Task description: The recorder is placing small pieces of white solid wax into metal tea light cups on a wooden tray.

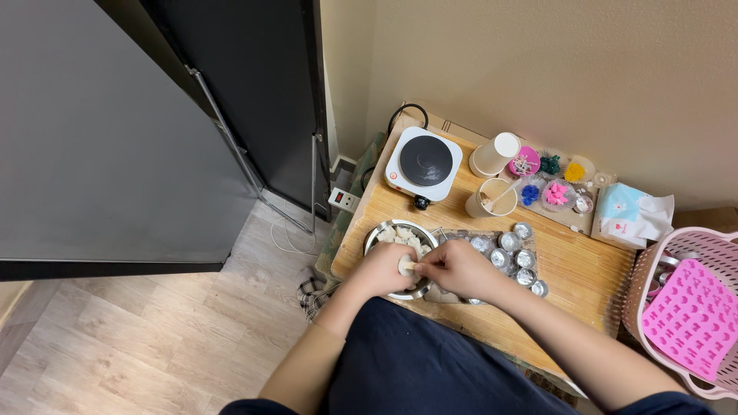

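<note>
A metal bowl (379,233) holding several pale wax chunks sits at the near left of a small wooden table (584,269). Both my hands meet over the bowl's near side. My left hand (377,269) and my right hand (455,267) together pinch one pale wax piece (405,266) between their fingertips. Just right of the bowl lie several small round foil cups (510,253) on a clear plastic sheet.
A white single-burner hot plate (423,164) stands at the table's far left. Two paper cups (493,175), small trays of coloured shapes (555,190) and a tissue pack (626,215) line the back. A pink basket with a pink mould (690,313) sits right. A power strip (344,200) lies on the floor.
</note>
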